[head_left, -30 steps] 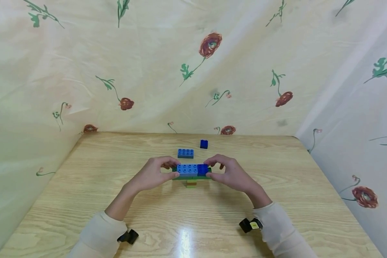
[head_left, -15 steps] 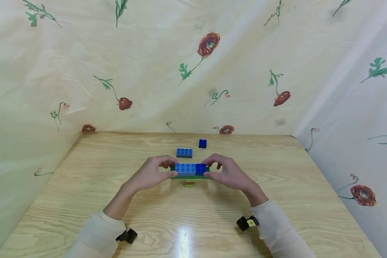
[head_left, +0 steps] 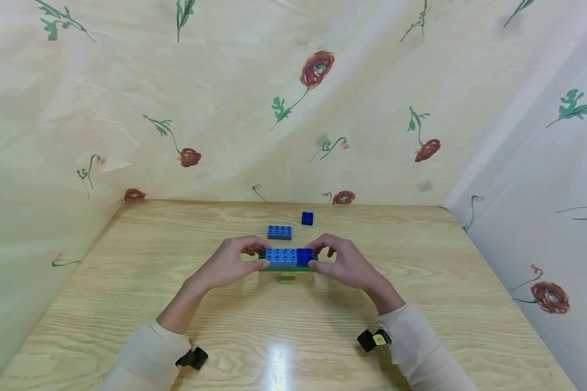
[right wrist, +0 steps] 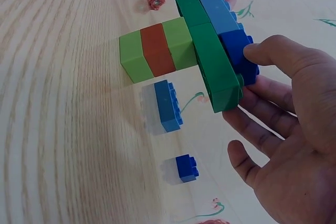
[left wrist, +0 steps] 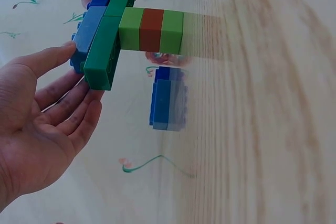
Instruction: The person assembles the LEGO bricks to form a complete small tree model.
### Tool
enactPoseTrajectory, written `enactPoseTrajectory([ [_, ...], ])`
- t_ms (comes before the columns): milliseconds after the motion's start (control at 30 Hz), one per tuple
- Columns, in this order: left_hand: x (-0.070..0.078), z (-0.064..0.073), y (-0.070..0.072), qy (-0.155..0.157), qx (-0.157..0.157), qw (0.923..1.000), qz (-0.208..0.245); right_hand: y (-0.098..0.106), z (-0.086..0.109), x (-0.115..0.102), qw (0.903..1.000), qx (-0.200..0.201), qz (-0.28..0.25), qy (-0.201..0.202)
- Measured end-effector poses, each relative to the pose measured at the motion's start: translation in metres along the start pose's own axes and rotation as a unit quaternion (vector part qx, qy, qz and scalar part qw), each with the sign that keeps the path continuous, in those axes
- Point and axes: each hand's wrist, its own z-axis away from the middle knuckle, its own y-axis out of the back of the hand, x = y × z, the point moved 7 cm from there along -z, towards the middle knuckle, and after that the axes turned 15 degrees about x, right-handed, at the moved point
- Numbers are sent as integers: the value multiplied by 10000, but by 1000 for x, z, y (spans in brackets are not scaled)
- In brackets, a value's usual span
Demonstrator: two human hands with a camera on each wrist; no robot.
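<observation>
A T-shaped tower of toy building bricks stands mid-table. Its stem is a light green brick, a red brick [right wrist: 157, 50] and another light green brick [left wrist: 172, 31]. Two dark green bricks [right wrist: 216, 69] lie end to end across the stem. On them sit a long light blue brick [head_left: 281, 257] and a short dark blue brick [head_left: 305, 257], side by side. My left hand [head_left: 232, 263] pinches the light blue brick's outer end between thumb and fingers. My right hand [head_left: 346, 263] pinches the dark blue brick from the other end, thumb on its near side.
Behind the tower, a loose blue eight-stud brick [head_left: 279, 233] lies on the wooden table [head_left: 215, 336]. Farther back and to the right is a small dark blue brick [head_left: 307, 218]. A flowered cloth [head_left: 225, 98] hangs behind and beside the table.
The whole head view has shifted slightly. Both hands keep their hold on the top bricks, and the tower and loose bricks stay in place.
</observation>
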Motion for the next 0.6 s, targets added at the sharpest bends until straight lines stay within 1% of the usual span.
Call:
enactPoseTrajectory([
  [267,-3,0,0,82,44,10000,27,-2,0,-2,10000,-53,12,-60],
  [467,-3,1,-1,33,50,10000,45,-3,-1,-3,9999,76,122,21],
  [600,-1,0,-1,29,50,10000,32,-4,-1,-4,9998,140,86,70],
])
